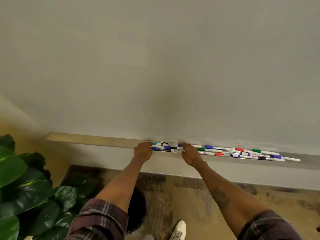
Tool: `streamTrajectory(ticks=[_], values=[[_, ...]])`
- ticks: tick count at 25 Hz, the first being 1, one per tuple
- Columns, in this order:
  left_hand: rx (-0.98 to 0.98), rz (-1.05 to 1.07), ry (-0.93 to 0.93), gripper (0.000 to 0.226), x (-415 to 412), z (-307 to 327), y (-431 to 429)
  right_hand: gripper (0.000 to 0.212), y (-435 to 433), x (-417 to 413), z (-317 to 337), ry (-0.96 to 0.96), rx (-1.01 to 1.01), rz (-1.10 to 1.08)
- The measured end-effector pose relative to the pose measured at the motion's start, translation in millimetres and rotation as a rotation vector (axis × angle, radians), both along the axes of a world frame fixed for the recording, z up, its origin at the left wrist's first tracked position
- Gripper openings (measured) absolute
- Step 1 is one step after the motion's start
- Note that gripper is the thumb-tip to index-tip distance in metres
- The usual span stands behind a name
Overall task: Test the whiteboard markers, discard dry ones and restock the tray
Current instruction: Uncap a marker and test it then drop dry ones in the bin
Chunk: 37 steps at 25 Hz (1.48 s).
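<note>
Left hand (142,151) and right hand (190,154) seemingly grip markers (164,149) in tray (309,161); labels blurred.

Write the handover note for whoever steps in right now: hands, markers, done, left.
The left hand and the right hand sit at either end of a bunch of markers in the tray; grip hidden.
Other loose markers lie jumbled further right in it.
A dark bin stands on the floor below the left arm.
The whiteboard shows no test strokes.
Done: nothing that shows. Left: test, bin dry ones, restock.
</note>
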State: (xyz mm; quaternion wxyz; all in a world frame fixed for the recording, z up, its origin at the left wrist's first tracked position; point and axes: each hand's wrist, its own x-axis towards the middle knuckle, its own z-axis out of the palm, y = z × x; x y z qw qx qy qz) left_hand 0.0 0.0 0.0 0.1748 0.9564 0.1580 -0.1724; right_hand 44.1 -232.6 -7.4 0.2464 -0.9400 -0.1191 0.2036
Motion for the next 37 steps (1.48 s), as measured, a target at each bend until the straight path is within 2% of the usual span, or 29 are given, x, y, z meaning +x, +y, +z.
streamTrajectory(ticks=[5,10,15,20,24,29,34,37], values=[[-0.125,0.134,0.044,0.051,-4.7,-17.1,-2.5,0.056,4.0,-3.9,-23.9,0.167,0.063,-0.071],[-0.279,0.281,0.024,0.054,3.4,-41.7,-1.2,0.064,9.6,1.7,-47.0,0.224,0.174,-0.184],[-0.399,0.395,0.016,0.055,9.7,-55.5,-5.2,0.064,19.1,1.5,-61.3,0.265,0.217,-0.191],[-0.422,0.421,-0.002,0.052,14.2,-65.2,-4.7,0.064,32.9,4.4,-71.1,0.307,0.250,-0.245],[-0.442,0.438,0.008,0.048,18.5,-71.8,-1.9,0.060,40.5,10.2,-75.0,0.301,0.280,-0.335],[-0.462,0.442,0.014,0.047,22.5,-75.6,-1.1,0.046,49.5,12.8,-72.6,0.255,0.314,-0.386],[-0.438,0.475,-0.069,0.037,25.9,-68.9,1.5,0.032,55.3,10.9,-72.7,0.167,0.363,-0.402],[-0.441,0.528,-0.115,0.033,28.2,-64.4,5.2,0.030,58.6,12.6,-66.3,0.096,0.349,-0.375]])
